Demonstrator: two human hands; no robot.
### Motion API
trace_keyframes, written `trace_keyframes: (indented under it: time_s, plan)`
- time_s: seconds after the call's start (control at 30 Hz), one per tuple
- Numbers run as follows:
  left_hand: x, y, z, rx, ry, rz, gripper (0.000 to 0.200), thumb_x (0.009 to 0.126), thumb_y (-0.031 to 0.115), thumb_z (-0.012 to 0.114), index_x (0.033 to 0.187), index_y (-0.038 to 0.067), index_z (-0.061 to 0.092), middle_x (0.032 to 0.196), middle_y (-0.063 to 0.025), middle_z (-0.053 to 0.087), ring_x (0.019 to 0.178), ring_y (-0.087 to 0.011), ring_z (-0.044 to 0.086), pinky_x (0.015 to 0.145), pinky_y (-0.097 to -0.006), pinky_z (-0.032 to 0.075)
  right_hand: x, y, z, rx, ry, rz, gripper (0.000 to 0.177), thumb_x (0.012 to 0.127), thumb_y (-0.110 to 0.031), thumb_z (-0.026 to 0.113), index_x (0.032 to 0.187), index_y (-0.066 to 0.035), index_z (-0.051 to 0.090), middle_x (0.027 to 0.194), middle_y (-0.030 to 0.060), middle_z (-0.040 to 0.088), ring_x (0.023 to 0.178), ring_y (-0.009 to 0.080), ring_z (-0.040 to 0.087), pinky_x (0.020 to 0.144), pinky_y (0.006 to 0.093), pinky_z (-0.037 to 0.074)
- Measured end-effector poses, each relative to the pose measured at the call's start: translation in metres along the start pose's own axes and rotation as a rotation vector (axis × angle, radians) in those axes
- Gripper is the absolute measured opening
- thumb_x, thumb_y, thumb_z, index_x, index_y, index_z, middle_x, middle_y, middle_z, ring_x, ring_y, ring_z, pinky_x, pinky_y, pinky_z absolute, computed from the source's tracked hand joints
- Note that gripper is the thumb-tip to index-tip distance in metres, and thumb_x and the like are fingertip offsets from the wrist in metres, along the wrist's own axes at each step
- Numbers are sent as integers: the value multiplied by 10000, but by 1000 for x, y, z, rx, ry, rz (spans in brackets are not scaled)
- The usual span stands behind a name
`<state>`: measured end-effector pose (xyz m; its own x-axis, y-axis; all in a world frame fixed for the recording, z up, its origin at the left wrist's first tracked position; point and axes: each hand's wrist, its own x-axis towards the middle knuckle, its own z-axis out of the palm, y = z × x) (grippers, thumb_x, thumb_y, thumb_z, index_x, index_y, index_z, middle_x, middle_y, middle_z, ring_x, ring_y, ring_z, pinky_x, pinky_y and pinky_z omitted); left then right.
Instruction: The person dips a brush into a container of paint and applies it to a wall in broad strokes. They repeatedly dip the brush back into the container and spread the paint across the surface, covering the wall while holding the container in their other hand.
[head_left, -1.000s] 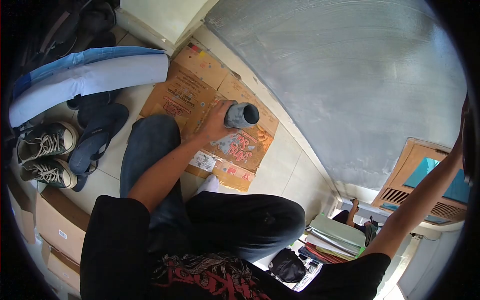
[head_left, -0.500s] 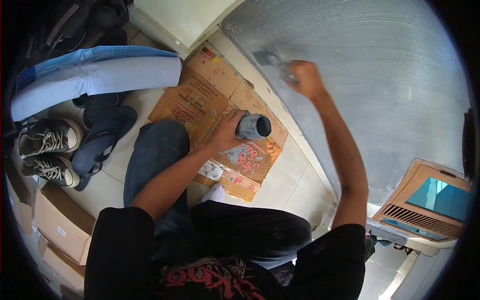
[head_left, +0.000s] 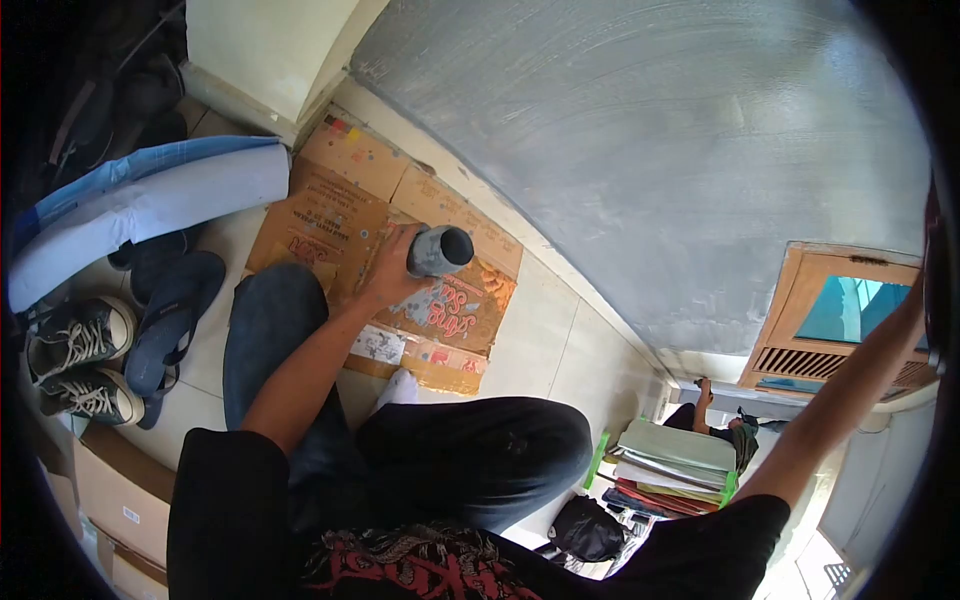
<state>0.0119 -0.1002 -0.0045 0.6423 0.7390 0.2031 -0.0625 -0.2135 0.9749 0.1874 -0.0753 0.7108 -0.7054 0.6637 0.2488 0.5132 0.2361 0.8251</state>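
My left hand (head_left: 393,268) wraps around a small round cup (head_left: 428,253) smeared with grey, its dark open mouth facing right. The cup is over a flattened cardboard sheet (head_left: 345,215) spotted with grey drips. My right forearm (head_left: 850,395) stretches to the far right edge of the view, and the hand itself is lost beyond the dark rim. Beside the cardboard rises a grey-coated wall (head_left: 620,150) with streaky, partly shiny marks.
On the left lie a rolled sheet (head_left: 160,210), sneakers (head_left: 85,345), sandals (head_left: 175,320) and cardboard boxes (head_left: 125,490). A wooden-framed window (head_left: 840,310) is at right. Behind, a rack of folded cloths (head_left: 670,455), a black bag (head_left: 588,528) and another person (head_left: 715,415) appear.
My right hand has left the wall, where it moved a flat-bladed tool, and swung right out of sight. The view has turned right; my left hand still grips the cup.
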Motion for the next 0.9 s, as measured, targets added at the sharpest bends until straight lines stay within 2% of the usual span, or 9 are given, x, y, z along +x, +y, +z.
trace_keyframes:
  time_s: [0.1, 0.23, 0.27, 0.37, 0.5, 0.63, 0.77, 0.83, 0.9]
  plan:
    - [-4, -17, 11, -90, 41, 2, 830, 580, 78, 897, 1307, 45, 499, 1223, -195, 566, 1152, -391, 563, 986, -455, 462, -47, -60, 56, 91, -218, 22, 156, 793, -148, 708, 781, 7, 695, 762, 138, 690, 656, 252, 678, 585, 383, 547]
    - [5, -19, 9, -31, -5, 5, 849, 561, 88, 914, 1307, 40, 511, 1177, -206, 583, 1125, -391, 573, 1003, -463, 454, -59, -285, 199, 449, -461, -94, 95, 720, -119, 646, 684, -42, 603, 689, 140, 605, 677, 316, 633, 616, 468, 533]
    - [1, -16, 12, -65, 12, -56, 823, 570, 97, 916, 1285, 34, 511, 1156, -197, 587, 1121, -392, 575, 987, -466, 457, -60, -324, 233, 684, -485, -106, 92, 745, -140, 645, 705, -58, 634, 718, 147, 638, 731, 320, 668, 645, 462, 549]
    - [4, -14, 6, -156, -35, -13, 809, 582, 112, 918, 1270, 33, 500, 1149, -183, 590, 1116, -380, 580, 963, -466, 464, -78, -390, 304, 685, -684, -71, 74, 787, -133, 643, 828, -72, 654, 778, 104, 659, 812, 298, 678, 711, 414, 562]
    - [8, -7, 7, -266, -12, 9, 807, 598, 137, 927, 1267, 41, 485, 1154, -164, 593, 1125, -351, 587, 942, -459, 475, -91, -350, 311, 636, -591, -30, 76, 781, -136, 658, 777, -66, 630, 765, 95, 655, 777, 292, 674, 682, 402, 562]
    - [5, -17, 10, -192, 5, -21, 818, 594, 138, 937, 1264, 32, 481, 1189, -173, 574, 1143, -351, 585, 946, -456, 481, -68, -213, 203, 226, -359, -94, 163, 727, -133, 668, 652, -75, 536, 706, 92, 592, 710, 259, 634, 529, 384, 518]
    - [3, -9, 8, -135, -16, -38, 833, 586, 141, 946, 1269, 33, 481, 1217, -179, 556, 1150, -350, 582, 952, -458, 481, -38, -41, 45, -105, -223, 2, 71, 750, -131, 661, 795, -79, 645, 761, 101, 609, 718, 299, 626, 620, 415, 513]
    - [1, -10, 10, -155, -24, -32, 832, 585, 138, 946, 1270, 34, 483, 1221, -179, 555, 1152, -350, 581, 954, -457, 481, -27, 5, -17, -268, -201, 92, 71, 838, -140, 692, 890, -91, 690, 799, 91, 633, 729, 293, 633, 646, 416, 508]
    - [2, -8, 9, -163, -29, -20, 832, 585, 136, 945, 1271, 35, 485, 1224, -180, 554, 1154, -350, 581, 957, -457, 480, -20, 0, -50, -219, -173, 145, 212, 840, -77, 739, 1050, -57, 719, 826, 77, 667, 686, 202, 645, 630, 327, 532]
